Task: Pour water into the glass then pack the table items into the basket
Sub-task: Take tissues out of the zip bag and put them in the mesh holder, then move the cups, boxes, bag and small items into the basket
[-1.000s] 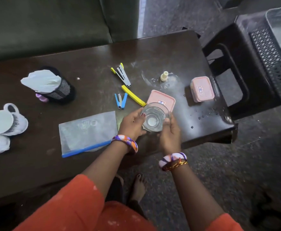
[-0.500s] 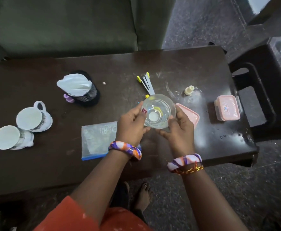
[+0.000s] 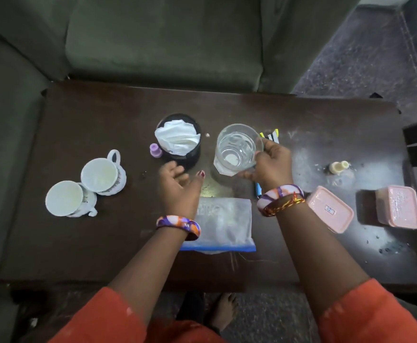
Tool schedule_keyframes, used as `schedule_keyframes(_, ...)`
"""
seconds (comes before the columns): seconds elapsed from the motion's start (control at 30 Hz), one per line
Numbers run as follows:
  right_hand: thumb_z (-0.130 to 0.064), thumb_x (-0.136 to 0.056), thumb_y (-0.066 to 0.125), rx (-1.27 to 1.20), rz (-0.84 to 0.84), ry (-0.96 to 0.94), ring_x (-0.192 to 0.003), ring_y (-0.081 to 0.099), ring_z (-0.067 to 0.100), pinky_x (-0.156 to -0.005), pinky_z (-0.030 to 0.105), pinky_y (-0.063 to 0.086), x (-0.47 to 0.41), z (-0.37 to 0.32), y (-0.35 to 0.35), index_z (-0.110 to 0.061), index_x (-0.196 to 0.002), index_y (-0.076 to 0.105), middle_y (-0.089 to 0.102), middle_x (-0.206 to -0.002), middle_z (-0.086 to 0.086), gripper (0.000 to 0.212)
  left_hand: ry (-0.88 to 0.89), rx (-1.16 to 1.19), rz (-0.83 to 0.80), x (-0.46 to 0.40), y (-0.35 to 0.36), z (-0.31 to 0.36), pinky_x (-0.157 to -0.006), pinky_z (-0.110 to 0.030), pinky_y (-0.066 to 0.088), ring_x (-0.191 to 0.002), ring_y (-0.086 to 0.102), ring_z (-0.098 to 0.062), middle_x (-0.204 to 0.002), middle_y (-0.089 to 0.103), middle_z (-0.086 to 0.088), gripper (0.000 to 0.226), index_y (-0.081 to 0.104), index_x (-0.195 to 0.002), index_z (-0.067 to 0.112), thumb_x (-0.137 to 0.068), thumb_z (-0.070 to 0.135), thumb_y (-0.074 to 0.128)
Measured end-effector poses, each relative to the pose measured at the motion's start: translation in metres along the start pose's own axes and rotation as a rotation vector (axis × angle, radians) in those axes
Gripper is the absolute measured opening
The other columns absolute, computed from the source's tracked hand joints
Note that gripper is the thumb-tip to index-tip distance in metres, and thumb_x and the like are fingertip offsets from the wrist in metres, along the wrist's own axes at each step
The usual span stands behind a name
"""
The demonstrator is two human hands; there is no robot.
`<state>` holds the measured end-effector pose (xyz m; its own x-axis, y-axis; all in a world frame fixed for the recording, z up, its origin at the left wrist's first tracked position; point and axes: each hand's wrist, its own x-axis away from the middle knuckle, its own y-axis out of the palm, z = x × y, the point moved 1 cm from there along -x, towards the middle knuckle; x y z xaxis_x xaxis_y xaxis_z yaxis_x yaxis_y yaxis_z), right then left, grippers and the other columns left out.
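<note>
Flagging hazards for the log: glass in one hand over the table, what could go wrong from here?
1. The glass holds water and only the right hand grips it, at the rim side; a slip could spill onto the zip bag below.
2. The left hand hovers open close to the black mesh cup; a sweep might tip it.

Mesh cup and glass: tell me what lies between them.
Head view: almost bare table between the mesh cup and the glass; only one tiny pale speck lies there.
</note>
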<state>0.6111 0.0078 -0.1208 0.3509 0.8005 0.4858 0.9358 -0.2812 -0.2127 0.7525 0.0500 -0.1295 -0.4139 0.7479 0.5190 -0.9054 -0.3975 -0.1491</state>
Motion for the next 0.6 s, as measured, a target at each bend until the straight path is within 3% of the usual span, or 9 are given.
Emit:
schedule_keyframes(0.07, -0.002, -0.093, 0.036, -0.001, -0.008, 0.02, -0.084, 0.066, 0.036, -0.071, 0.06, 0.055, -0.004, 0.0, 0.005, -0.007, -0.116, 0.061, 0.064, -0.097, 0.014, 0.034, 0.095, -0.105, 0.033, -0.019, -0.009, -0.005, -0.095, -0.024, 0.045, -0.112, 0.049, -0.018, -0.13, 0.046, -0.011, 0.078, 0.034, -0.134, 0.002, -0.068, 0.001, 0.076)
schedule_keyframes(0.13, -0.002, -0.093, 0.037, 0.006, -0.004, 0.025, -0.079, 0.065, 0.032, -0.071, 0.06, 0.055, -0.007, 0.0, 0.007, -0.007, -0.115, 0.061, 0.065, -0.094, 0.01, 0.033, 0.172, -0.187, -0.015, -0.039, -0.014, -0.005, -0.112, -0.033, 0.036, -0.129, 0.042, -0.019, -0.142, 0.039, -0.01, 0.102, 0.024, -0.141, 0.007, -0.057, 0.007, 0.083)
schedule_keyframes(0.23, 0.002, -0.09, 0.037, 0.032, 0.0, 0.036, -0.071, 0.063, 0.025, -0.073, 0.059, 0.055, -0.007, 0.001, 0.01, -0.009, -0.112, 0.062, 0.063, -0.086, 0.002, 0.035, 0.318, -0.291, -0.097, -0.06, -0.015, 0.0, -0.114, -0.039, 0.034, -0.134, 0.039, -0.018, -0.145, 0.038, -0.006, 0.123, 0.018, -0.144, 0.012, -0.042, 0.028, 0.086)
schedule_keyframes(0.37, 0.0, -0.093, 0.039, 0.006, -0.006, 0.049, -0.075, 0.062, 0.022, -0.075, 0.057, 0.055, -0.004, 0.002, 0.012, -0.006, -0.118, 0.059, 0.062, -0.09, 0.003, 0.033, 0.414, -0.349, -0.11, -0.071, -0.014, 0.009, -0.107, -0.036, 0.042, -0.124, 0.049, -0.014, -0.134, 0.051, 0.002, 0.101, 0.034, -0.137, 0.017, -0.049, 0.031, 0.081)
schedule_keyframes(0.47, -0.001, -0.094, 0.04, -0.025, -0.017, 0.048, -0.071, 0.062, 0.018, -0.075, 0.054, 0.055, -0.003, 0.002, 0.011, -0.005, -0.119, 0.059, 0.062, -0.086, 0.0, 0.031, 0.454, -0.349, -0.078, -0.068, -0.015, 0.012, -0.093, -0.016, 0.044, -0.107, 0.052, -0.006, -0.116, 0.054, 0.011, 0.086, 0.043, -0.13, 0.017, -0.053, 0.028, 0.082)
schedule_keyframes(0.6, 0.002, -0.093, 0.04, -0.089, -0.014, 0.07, -0.069, 0.061, 0.016, -0.073, 0.051, 0.055, -0.001, 0.004, 0.008, -0.01, -0.111, 0.061, 0.061, -0.079, -0.003, 0.03, 0.491, -0.413, -0.117, -0.055, -0.015, 0.006, -0.077, 0.005, 0.035, -0.103, 0.05, -0.003, -0.114, 0.054, 0.012, 0.086, 0.043, -0.131, 0.017, -0.056, 0.022, 0.086)
